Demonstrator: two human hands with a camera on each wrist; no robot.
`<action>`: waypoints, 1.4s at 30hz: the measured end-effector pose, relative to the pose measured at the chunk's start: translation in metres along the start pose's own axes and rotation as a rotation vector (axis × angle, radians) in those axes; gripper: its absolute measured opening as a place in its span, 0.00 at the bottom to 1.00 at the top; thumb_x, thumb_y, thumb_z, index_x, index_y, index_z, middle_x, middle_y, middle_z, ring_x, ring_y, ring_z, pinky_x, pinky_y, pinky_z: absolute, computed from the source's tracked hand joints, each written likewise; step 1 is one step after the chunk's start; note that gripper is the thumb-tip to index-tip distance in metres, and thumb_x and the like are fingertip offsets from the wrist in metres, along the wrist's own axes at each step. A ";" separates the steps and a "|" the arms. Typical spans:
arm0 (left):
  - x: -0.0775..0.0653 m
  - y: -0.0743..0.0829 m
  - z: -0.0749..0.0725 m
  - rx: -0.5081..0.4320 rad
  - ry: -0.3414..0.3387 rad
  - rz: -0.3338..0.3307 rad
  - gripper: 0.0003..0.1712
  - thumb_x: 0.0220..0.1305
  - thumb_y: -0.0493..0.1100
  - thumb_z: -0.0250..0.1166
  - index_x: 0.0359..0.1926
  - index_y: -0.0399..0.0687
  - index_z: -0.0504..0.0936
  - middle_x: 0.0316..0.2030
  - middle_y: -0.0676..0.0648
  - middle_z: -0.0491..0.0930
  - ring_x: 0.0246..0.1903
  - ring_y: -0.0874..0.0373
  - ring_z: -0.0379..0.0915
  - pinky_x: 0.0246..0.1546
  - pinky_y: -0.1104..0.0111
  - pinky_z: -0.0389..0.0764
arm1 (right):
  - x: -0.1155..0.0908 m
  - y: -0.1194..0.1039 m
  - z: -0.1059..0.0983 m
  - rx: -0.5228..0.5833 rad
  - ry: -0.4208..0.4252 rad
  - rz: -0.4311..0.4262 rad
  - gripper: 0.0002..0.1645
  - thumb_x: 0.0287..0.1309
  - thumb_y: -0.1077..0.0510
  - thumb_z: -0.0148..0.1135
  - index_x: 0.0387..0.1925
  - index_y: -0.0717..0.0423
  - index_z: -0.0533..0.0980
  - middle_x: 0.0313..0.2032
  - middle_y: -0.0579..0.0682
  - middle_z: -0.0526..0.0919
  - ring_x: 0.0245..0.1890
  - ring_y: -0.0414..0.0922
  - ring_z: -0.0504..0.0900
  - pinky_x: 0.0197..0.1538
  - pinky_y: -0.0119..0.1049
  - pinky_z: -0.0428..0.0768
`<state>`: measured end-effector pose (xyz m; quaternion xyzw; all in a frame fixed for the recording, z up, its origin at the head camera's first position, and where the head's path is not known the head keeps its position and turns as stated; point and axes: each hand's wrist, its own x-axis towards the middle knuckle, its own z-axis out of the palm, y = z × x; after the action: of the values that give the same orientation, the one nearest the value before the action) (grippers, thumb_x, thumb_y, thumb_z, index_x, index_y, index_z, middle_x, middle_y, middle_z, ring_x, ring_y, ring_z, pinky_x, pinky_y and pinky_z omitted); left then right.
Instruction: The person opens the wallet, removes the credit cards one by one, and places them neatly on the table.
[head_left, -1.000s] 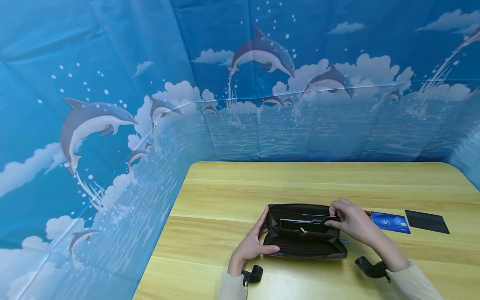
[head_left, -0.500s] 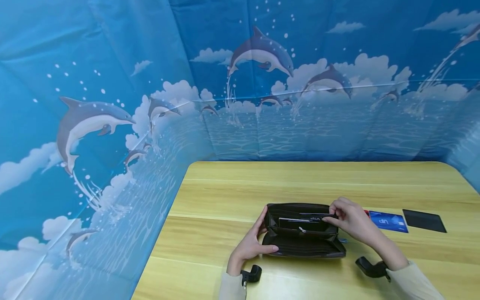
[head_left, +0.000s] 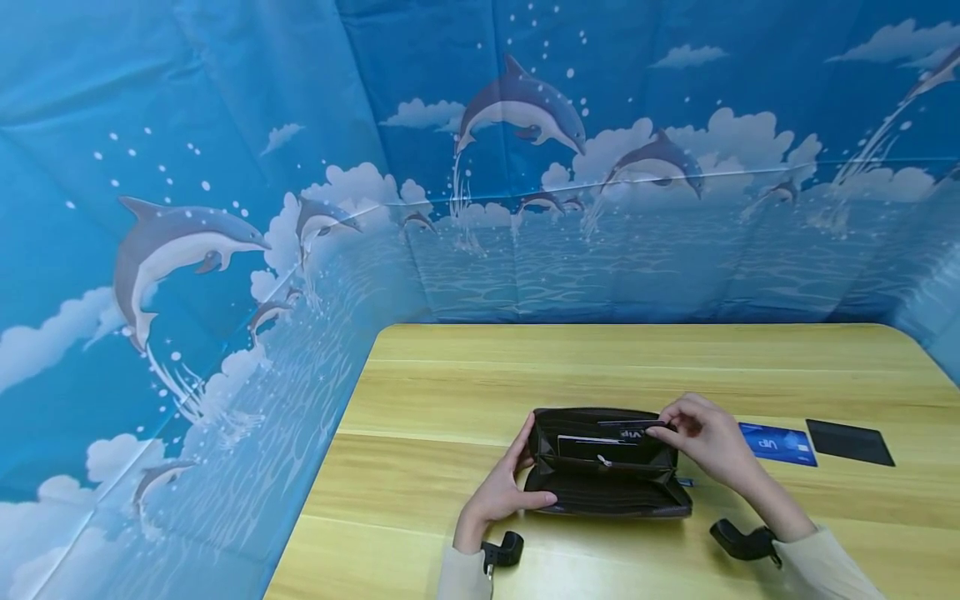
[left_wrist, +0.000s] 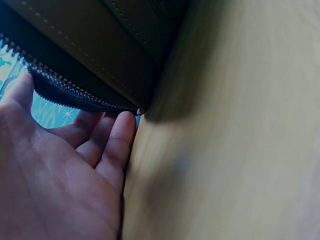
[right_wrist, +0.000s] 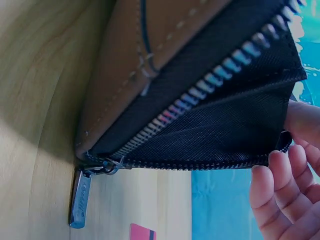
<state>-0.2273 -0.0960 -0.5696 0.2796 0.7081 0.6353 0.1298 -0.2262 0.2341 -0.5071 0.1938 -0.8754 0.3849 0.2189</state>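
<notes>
Yellow wood table [head_left: 465, 375], rounded far corners [head_left: 388, 331], creased blue sheeting [head_left: 262, 50] behind and beside it — printed dolphins [head_left: 521, 104], clouds [head_left: 738, 137], rippled water [head_left: 600, 258] — pale glare [head_left: 573, 571] on the wood

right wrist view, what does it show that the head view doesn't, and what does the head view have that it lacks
Only the right wrist view: the wallet's brown stitched outer side, its individual zipper teeth and a small reddish corner, probably a card.

Only the head view: the left hand, the blue VIP card and black card on the table, plus the dark VIP card inside the wallet.

Both: the open wallet, right hand, zip pull, table and blue backdrop.
</notes>
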 end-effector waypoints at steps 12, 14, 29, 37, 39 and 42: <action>-0.003 0.030 0.001 -0.010 -0.021 0.021 0.61 0.53 0.46 0.74 0.75 0.51 0.39 0.72 0.41 0.45 0.64 0.49 0.58 0.62 0.45 0.56 | -0.002 0.002 -0.002 0.082 0.016 0.182 0.04 0.55 0.56 0.69 0.30 0.46 0.79 0.24 0.42 0.76 0.21 0.39 0.67 0.20 0.39 0.66; -0.003 0.031 0.001 -0.011 -0.021 0.022 0.62 0.52 0.46 0.74 0.75 0.51 0.39 0.72 0.42 0.45 0.64 0.50 0.58 0.62 0.46 0.56 | -0.002 0.002 -0.003 0.099 0.003 0.196 0.04 0.57 0.54 0.67 0.32 0.46 0.78 0.24 0.43 0.76 0.20 0.40 0.68 0.19 0.39 0.67; -0.003 0.031 0.001 -0.012 -0.012 -0.003 0.62 0.52 0.44 0.74 0.75 0.53 0.40 0.72 0.43 0.44 0.64 0.47 0.57 0.62 0.46 0.55 | 0.002 0.001 -0.008 0.156 0.058 0.249 0.08 0.62 0.57 0.62 0.41 0.55 0.77 0.26 0.47 0.82 0.19 0.39 0.71 0.18 0.33 0.67; -0.003 0.031 0.000 -0.015 -0.014 -0.001 0.62 0.52 0.45 0.74 0.75 0.53 0.40 0.72 0.42 0.46 0.63 0.47 0.58 0.62 0.45 0.55 | -0.001 0.002 -0.021 0.218 0.058 0.366 0.14 0.67 0.53 0.56 0.48 0.58 0.72 0.22 0.51 0.82 0.16 0.46 0.72 0.17 0.36 0.67; -0.003 0.031 0.000 -0.012 -0.017 0.008 0.62 0.52 0.44 0.74 0.75 0.52 0.39 0.72 0.42 0.46 0.63 0.48 0.59 0.62 0.45 0.55 | -0.003 0.005 -0.025 0.249 0.062 0.405 0.15 0.68 0.52 0.55 0.49 0.57 0.71 0.21 0.50 0.82 0.17 0.48 0.75 0.17 0.36 0.67; -0.003 0.030 0.000 -0.008 -0.020 0.018 0.62 0.52 0.44 0.74 0.75 0.51 0.39 0.72 0.41 0.46 0.63 0.50 0.59 0.62 0.46 0.56 | -0.008 0.010 -0.032 0.292 0.077 0.465 0.14 0.68 0.50 0.54 0.50 0.52 0.71 0.23 0.47 0.83 0.18 0.48 0.77 0.15 0.38 0.65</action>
<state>-0.2178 -0.0965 -0.5407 0.2917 0.7017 0.6364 0.1324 -0.2176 0.2663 -0.4977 0.0025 -0.8226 0.5541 0.1273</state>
